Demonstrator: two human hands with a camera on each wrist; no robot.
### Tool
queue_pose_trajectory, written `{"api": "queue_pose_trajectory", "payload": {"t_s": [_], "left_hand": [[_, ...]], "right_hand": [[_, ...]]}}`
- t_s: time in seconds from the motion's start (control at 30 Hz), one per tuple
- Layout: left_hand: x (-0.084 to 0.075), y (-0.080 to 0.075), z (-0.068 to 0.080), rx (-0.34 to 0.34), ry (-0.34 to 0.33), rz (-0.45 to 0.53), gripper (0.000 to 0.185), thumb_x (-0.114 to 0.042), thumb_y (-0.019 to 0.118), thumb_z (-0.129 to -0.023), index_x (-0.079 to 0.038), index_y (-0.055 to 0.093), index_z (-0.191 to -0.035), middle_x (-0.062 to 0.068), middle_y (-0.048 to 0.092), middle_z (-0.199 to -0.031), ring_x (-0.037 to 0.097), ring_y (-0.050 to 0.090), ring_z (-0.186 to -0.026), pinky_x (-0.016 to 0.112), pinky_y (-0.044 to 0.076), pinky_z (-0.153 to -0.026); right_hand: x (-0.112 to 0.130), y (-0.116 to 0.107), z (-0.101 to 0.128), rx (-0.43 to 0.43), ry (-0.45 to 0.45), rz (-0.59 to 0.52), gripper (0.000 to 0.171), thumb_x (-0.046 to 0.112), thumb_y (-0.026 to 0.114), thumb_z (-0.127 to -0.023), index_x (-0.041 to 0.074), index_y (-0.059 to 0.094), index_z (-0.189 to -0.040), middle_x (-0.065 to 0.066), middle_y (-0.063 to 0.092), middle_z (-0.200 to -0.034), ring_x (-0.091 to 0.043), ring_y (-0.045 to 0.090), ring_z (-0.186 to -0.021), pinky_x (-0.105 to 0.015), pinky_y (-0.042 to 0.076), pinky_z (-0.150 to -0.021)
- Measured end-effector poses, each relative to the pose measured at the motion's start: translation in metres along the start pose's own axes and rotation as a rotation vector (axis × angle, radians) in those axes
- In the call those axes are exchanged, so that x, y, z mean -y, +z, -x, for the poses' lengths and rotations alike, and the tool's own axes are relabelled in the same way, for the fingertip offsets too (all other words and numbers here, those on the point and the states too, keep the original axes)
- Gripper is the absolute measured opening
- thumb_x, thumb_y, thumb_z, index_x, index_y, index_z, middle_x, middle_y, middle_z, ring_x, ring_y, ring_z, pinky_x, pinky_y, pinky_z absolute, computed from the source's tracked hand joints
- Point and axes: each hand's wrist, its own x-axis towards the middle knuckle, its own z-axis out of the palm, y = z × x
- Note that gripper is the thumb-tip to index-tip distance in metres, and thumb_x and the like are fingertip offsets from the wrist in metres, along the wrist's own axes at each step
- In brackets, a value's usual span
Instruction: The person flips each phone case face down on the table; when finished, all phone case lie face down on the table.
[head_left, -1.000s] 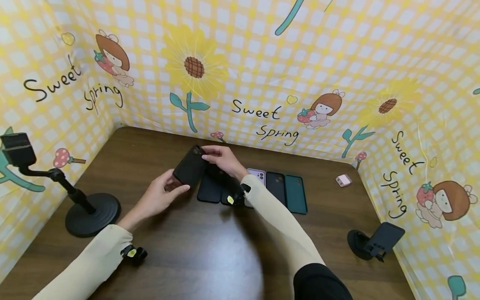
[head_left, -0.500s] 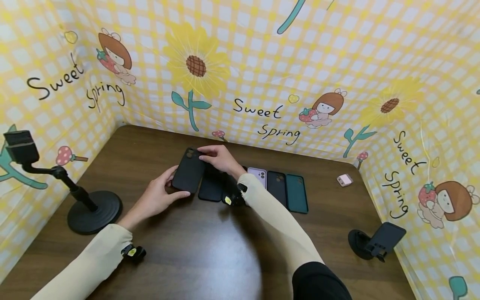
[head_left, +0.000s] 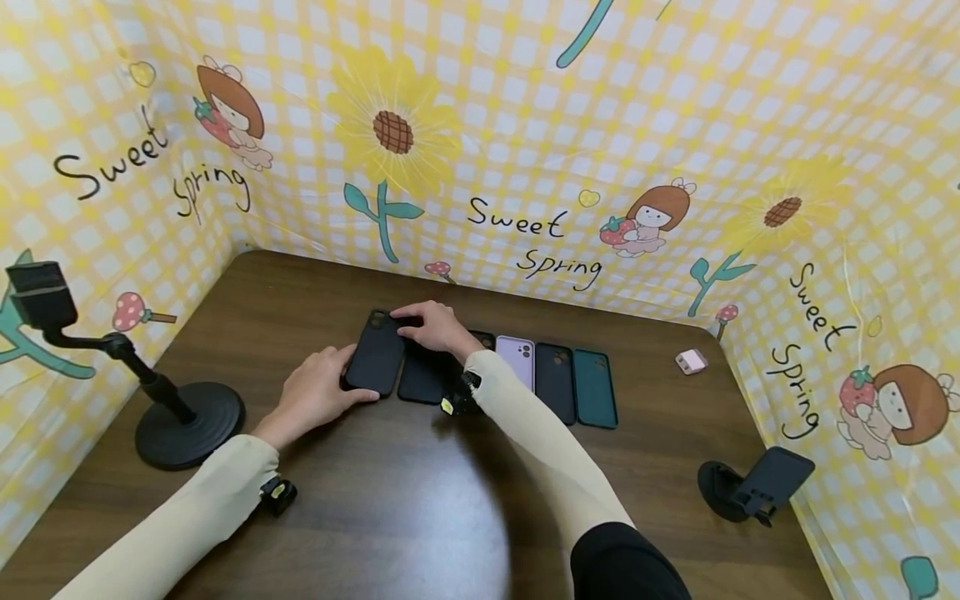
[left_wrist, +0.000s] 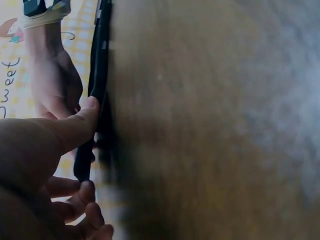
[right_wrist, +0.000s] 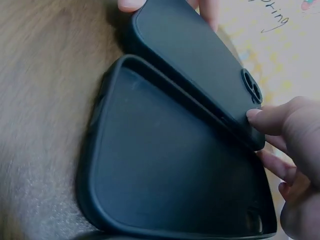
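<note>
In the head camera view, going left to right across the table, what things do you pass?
Black stand → left hand → black case it holds → open black case → lilac case → dark case → green case → small pink box → black phone holder.

Cream sleeves (head_left: 525,417), black wrist cameras (head_left: 279,493).
</note>
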Motion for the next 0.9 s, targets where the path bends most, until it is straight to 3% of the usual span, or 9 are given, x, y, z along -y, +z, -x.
{"api": "queue_pose_trajectory", "payload": {"t_s": [0.23,0.4,0.53,0.7,0.8,0.9], "left_hand": [[-0.005,0.003,-0.001,0.035,0.01,-0.1,0.088,-0.052,0.075,-0.09,0.006,0.046,-0.15,0.033,0.055,-0.137,0.05,0.054,-0.12,0.063,0.049,-0.093],[-0.014,-0.005,0.0,0.115,0.0,-0.144,0.099,-0.057,0.076,-0.087,0.004,0.038,-0.155,0.035,0.05,-0.137,0.052,0.051,-0.12,0.061,0.05,-0.085],[-0.029,-0.009,0.001,0.087,0.085,-0.147,0.094,-0.052,0.079,-0.086,-0.002,0.04,-0.156,0.031,0.05,-0.137,0.048,0.048,-0.12,0.057,0.049,-0.086],[-0.045,-0.006,-0.004,0.044,0.272,-0.184,0.059,-0.039,0.086,-0.083,-0.012,0.07,-0.133,0.016,0.062,-0.121,0.035,0.051,-0.108,0.049,0.046,-0.087],[-0.053,0.003,-0.012,0.068,0.317,-0.212,0.044,-0.037,0.087,-0.082,-0.016,0.077,-0.119,0.011,0.061,-0.112,0.03,0.047,-0.102,0.044,0.043,-0.084],[-0.058,0.012,-0.019,0.079,0.32,-0.211,0.028,-0.036,0.087,-0.083,-0.018,0.078,-0.103,0.009,0.057,-0.106,0.029,0.043,-0.101,0.041,0.039,-0.083]], "right_hand": [[0.002,0.0,0.002,0.017,-0.115,0.221,0.036,0.034,0.06,-0.104,0.03,0.064,-0.141,0.009,0.06,-0.149,-0.013,0.055,-0.138,-0.043,0.031,-0.108],[-0.011,-0.013,0.013,-0.031,-0.168,0.229,0.037,0.038,0.056,-0.106,0.026,0.065,-0.139,0.003,0.06,-0.15,-0.014,0.054,-0.139,-0.043,0.033,-0.107],[-0.034,-0.03,0.033,-0.108,-0.097,0.19,0.029,0.037,0.062,-0.103,0.024,0.074,-0.127,0.004,0.068,-0.136,-0.015,0.058,-0.131,-0.045,0.033,-0.104],[-0.048,-0.038,0.043,-0.104,-0.015,0.193,0.028,0.043,0.065,-0.101,0.027,0.077,-0.12,0.006,0.07,-0.132,-0.016,0.058,-0.129,-0.047,0.032,-0.102],[-0.049,-0.035,0.044,-0.099,0.042,0.209,0.03,0.045,0.065,-0.101,0.027,0.077,-0.121,0.004,0.067,-0.136,-0.016,0.057,-0.131,-0.047,0.033,-0.103],[-0.046,-0.03,0.044,-0.117,0.106,0.217,0.024,0.038,0.067,-0.1,0.025,0.079,-0.117,0.003,0.066,-0.138,-0.016,0.058,-0.131,-0.048,0.032,-0.104]]}}
